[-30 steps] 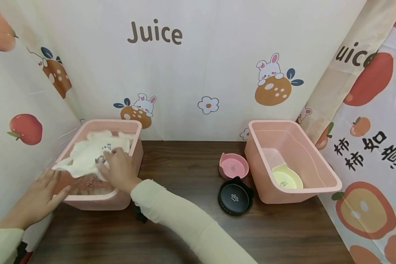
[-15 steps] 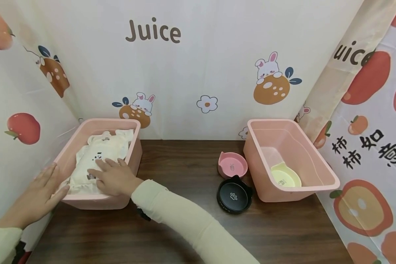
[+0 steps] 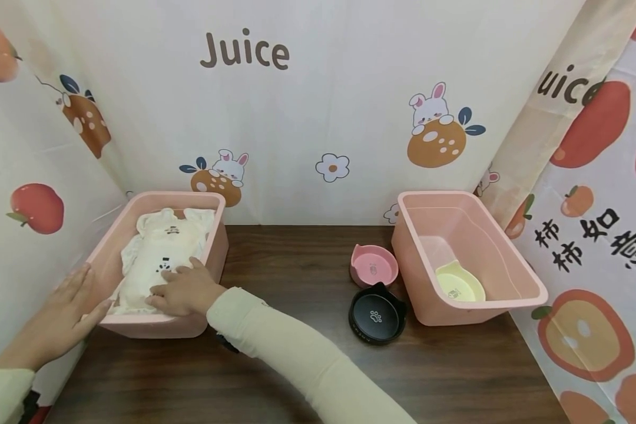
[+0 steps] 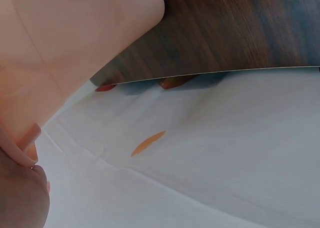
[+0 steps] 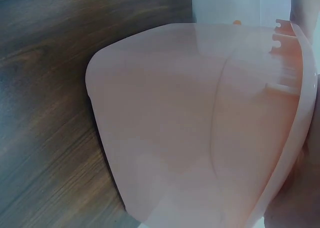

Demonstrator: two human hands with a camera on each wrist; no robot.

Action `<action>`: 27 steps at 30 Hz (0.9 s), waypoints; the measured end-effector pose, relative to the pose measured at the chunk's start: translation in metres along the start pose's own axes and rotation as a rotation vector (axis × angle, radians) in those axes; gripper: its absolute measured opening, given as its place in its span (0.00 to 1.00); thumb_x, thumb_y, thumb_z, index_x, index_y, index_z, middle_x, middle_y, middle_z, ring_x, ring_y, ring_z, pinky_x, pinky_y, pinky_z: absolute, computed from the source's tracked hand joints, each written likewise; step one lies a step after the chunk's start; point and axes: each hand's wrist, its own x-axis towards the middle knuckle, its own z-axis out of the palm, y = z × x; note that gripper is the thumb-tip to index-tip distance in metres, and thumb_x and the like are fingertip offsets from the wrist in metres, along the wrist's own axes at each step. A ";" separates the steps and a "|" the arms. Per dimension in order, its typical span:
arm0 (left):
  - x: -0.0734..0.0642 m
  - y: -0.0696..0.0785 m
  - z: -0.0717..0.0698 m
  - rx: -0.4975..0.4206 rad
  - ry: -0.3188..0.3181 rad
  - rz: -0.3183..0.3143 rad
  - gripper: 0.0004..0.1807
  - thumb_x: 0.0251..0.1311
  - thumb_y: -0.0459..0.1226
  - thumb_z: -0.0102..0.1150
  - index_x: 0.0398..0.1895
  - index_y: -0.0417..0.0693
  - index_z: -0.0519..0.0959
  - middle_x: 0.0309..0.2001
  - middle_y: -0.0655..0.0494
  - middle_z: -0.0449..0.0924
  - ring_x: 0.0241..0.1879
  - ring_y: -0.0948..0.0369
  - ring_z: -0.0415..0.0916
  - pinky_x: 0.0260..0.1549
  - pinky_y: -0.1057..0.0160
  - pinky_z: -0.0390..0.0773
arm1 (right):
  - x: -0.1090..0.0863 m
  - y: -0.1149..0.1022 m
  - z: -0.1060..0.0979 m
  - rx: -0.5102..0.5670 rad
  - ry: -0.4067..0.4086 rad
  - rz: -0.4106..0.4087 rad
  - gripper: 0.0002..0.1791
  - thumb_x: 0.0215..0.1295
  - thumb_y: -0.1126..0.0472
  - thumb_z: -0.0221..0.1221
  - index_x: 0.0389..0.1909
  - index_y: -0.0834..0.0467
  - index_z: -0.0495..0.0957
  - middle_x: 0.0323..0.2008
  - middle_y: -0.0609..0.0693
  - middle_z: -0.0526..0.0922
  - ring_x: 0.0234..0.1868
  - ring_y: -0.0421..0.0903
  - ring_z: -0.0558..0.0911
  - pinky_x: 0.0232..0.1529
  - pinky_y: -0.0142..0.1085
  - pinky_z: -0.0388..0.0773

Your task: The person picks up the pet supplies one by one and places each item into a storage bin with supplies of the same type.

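A soft white cloth piece with small dark printed faces lies spread out inside the left pink bin; its exact kind is unclear. My right hand reaches over the bin's right rim and rests on the cloth's near right part with fingers extended. On the opposite side, my left hand lies flat against the bin's left rim, its fingers straight. The left wrist view catches only the bin's outer wall and a bit of my left hand. In the right wrist view the bin's side wall hides most of the cloth.
Another pink bin stands at the right with a pale yellow cat-ear bowl inside. Left of it, a pink bowl and a black paw-print bowl sit on the wooden table. Printed curtains close in the back and sides.
One second ago my right hand held the cloth bunched and raised over the left bin. It now lies flattened inside, filling more of the bin's near end. My left hand has stayed put.
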 end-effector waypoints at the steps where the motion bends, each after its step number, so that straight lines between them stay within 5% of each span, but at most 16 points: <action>1: 0.000 0.000 0.000 0.003 0.000 -0.002 0.43 0.68 0.46 0.47 0.70 0.24 0.42 0.71 0.24 0.37 0.73 0.39 0.25 0.67 0.52 0.18 | 0.000 0.000 0.000 0.004 -0.009 0.001 0.25 0.70 0.31 0.22 0.66 0.17 0.51 0.71 0.24 0.47 0.73 0.32 0.47 0.72 0.39 0.31; 15: -0.001 0.004 0.000 0.011 0.002 -0.008 0.43 0.68 0.46 0.47 0.70 0.24 0.41 0.71 0.24 0.38 0.73 0.38 0.26 0.66 0.54 0.17 | -0.004 0.002 0.000 -0.021 0.005 -0.025 0.26 0.70 0.32 0.21 0.67 0.19 0.51 0.72 0.25 0.48 0.73 0.33 0.49 0.73 0.39 0.34; 27: -0.002 0.004 -0.001 0.020 -0.019 -0.029 0.43 0.69 0.47 0.44 0.71 0.26 0.39 0.71 0.25 0.35 0.72 0.36 0.27 0.67 0.50 0.19 | -0.007 0.021 0.001 0.004 0.128 -0.140 0.34 0.70 0.32 0.26 0.75 0.36 0.42 0.75 0.33 0.41 0.75 0.36 0.43 0.73 0.36 0.38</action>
